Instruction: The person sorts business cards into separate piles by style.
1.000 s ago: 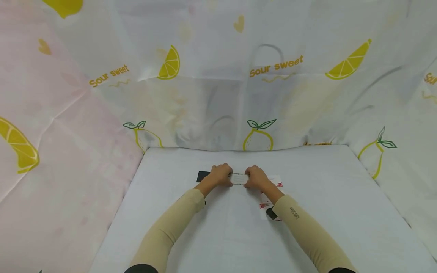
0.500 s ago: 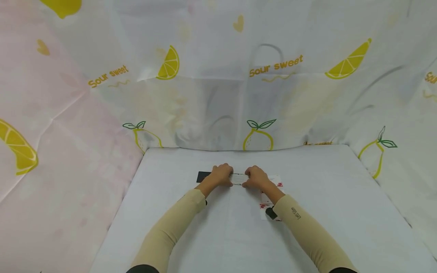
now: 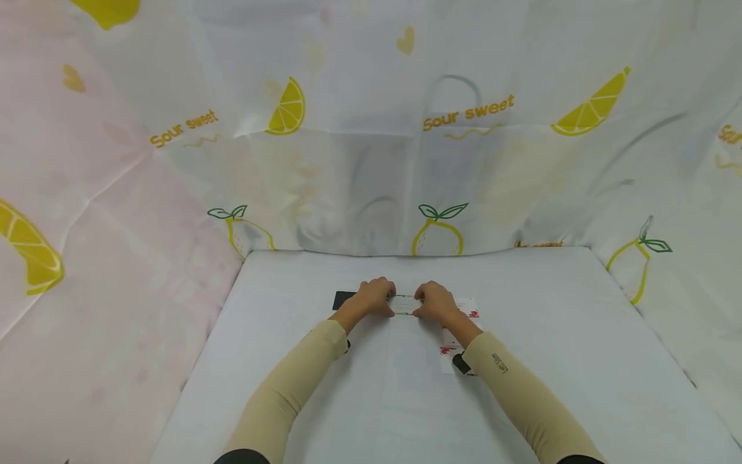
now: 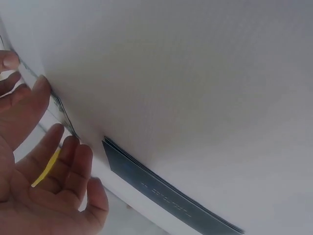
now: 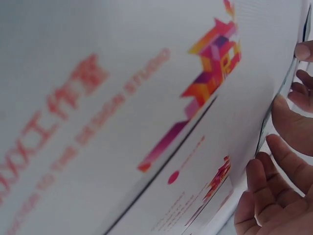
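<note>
A small white business card [image 3: 404, 305], apparently part of a thin stack, lies flat on the white table between my hands. My left hand [image 3: 375, 298] pinches its left end, thumb on the near edge and fingers on the far one. At the right end my right hand [image 3: 436, 301] does the same. In the left wrist view the card edges [image 4: 62, 111] show as thin dark lines between thumb and fingers of the left hand [image 4: 54, 181]. The right wrist view has the right hand [image 5: 279, 196] at the right side, its thumb and fingertips at the card edge.
Black cards [image 3: 343, 299] lie stacked just left of my left hand. Right of and below my right hand are white cards with red print [image 3: 466, 305], partly covered by the right forearm. A lemon-patterned cloth [image 3: 359, 161] rises behind the table's far edge.
</note>
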Tool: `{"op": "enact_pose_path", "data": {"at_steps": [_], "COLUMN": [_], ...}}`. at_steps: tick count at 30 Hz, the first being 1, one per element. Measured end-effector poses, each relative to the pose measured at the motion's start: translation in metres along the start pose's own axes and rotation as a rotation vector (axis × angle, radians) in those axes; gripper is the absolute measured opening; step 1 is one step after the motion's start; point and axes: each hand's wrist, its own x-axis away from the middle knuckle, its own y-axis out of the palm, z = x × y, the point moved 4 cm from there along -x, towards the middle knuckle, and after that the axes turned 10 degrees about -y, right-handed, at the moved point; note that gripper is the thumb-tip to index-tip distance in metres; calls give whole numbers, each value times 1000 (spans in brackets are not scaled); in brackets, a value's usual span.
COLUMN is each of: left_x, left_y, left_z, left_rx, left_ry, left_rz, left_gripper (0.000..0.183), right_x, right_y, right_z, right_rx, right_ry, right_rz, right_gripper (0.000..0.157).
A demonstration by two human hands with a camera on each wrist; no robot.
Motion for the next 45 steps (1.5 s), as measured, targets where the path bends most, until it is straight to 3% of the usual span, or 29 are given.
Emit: {"op": "enact_pose_path", "data": {"at_steps": [10, 14, 18, 24, 28, 34, 38, 45], "left_x": [-1, -3, 0, 6, 7, 4, 2, 1], "left_y": [-2, 4, 11, 8, 8, 8, 6, 1], "left_z": [3, -3, -8, -7, -3, -7, -11, -9], "left_rx": [-74, -52, 4, -6, -75, -95, -65, -47], "left_ry": [32, 25, 43, 77, 124, 100, 86, 127], "left_rz": [36, 45, 41, 49, 7, 1, -1, 6], "left_gripper": [33, 31, 32, 39, 53, 63, 62, 57], "right_x": [0, 2, 11, 24, 21, 13, 8, 5], "right_y": [-1, 1, 1, -13, -11, 0, 3, -1], "right_z": [-1, 0, 4, 9, 11, 6, 6, 10], "right_rx": [74, 31, -28, -108, -124, -124, -113, -119], "right_ry": [-62, -90, -130, -115, -100, -158, -162, -136], "right_rz": [-30, -35, 17, 45, -27, -65, -43, -16], "right_gripper": [31, 27, 24, 20, 36, 62, 62, 61]}}
